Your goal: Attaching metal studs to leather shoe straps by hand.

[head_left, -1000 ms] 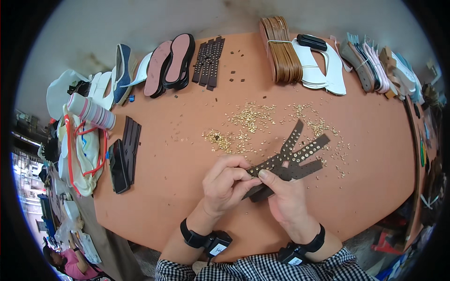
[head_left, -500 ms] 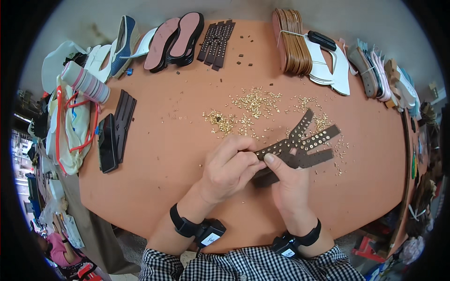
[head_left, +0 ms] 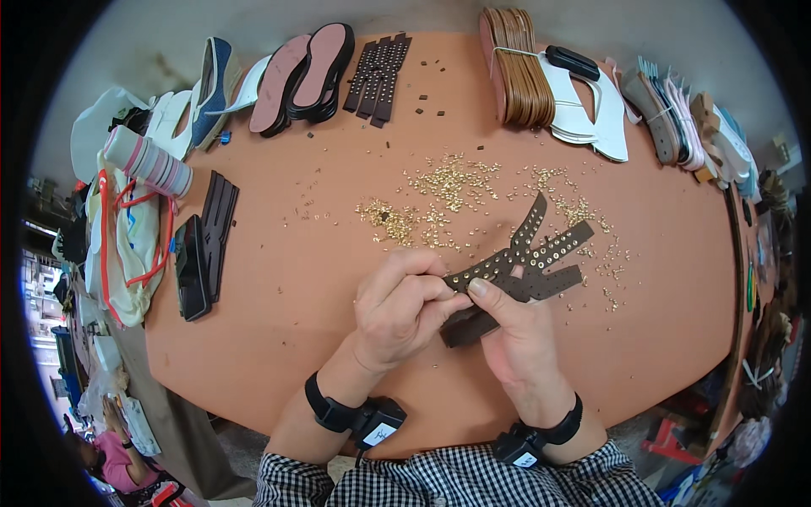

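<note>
A dark brown strappy shoe upper (head_left: 530, 258) is held above the table between my hands, its cut strips fanning out to the right. Gold eyelets line several of its strips; the lowest strip on the right shows bare holes. My right hand (head_left: 517, 334) grips the upper from below, thumb pressed on top. My left hand (head_left: 404, 296) pinches the strip's left end with curled fingers; whatever small piece may sit between the fingertips is hidden. Loose gold eyelets (head_left: 456, 182) lie scattered in heaps just beyond my hands.
At the back stand pink-topped soles (head_left: 321, 72), a studded brown upper (head_left: 378, 80), tied brown strips (head_left: 517, 72) and white cut pieces (head_left: 591, 114). On the left are a phone (head_left: 193, 270), folded brown strips (head_left: 221, 228), a striped cup (head_left: 148, 160) and a cloth bag (head_left: 131, 245). Another person (head_left: 122, 452) sits lower left.
The view has shifted slightly, so things on the table sit a little further left. Both hands keep their hold on the upper, which is tilted slightly differently.
</note>
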### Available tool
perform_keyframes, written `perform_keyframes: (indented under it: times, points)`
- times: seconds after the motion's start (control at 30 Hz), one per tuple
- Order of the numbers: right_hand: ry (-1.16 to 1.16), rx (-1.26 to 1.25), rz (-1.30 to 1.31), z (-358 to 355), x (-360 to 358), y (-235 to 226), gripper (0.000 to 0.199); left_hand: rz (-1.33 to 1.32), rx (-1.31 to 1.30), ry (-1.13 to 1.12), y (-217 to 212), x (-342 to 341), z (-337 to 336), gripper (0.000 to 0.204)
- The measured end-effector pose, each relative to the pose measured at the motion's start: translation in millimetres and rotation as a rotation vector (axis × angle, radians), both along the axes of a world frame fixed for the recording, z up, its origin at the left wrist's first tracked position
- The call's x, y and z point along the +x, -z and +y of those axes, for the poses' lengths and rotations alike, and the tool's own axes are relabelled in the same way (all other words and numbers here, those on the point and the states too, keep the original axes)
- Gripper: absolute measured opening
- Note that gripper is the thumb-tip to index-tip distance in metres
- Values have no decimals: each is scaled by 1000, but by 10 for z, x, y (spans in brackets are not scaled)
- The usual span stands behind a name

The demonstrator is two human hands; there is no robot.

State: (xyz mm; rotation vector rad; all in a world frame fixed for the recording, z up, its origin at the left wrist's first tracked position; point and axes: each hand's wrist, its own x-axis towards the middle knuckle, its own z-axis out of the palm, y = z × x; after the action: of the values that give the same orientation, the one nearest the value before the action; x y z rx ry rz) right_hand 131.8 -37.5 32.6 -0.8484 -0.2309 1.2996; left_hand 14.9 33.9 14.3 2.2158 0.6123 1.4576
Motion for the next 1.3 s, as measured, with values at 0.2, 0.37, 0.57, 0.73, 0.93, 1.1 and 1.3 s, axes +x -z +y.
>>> perform_keyframes:
  times: [0.2,0.37,0.57,0.73,0.93,1.1,1.3]
  points:
    - [27,28,-254,-1,1,-20,17,57,-30,-2,-30,-15,-7,24]
    - [33,35,-208,8,3,0,16,46,7,-3,-8,17,5,25]
    - [26,53,-184,12,2,7,16,72,-49,-5,-8,-17,-13,25]
    - [13,32,-98,8,10,-1,16,42,-99,-13,-7,-8,-26,25]
    - [20,18,-269,3,20,-41,13,62,-90,45,-6,-12,-9,24]
    - [22,12,-536,-38,-9,-56,7,117,39,-5,29,-19,6,22]
    - [35,35,-575,-20,-22,-45,8,157,-16,30,4,-32,23,25]
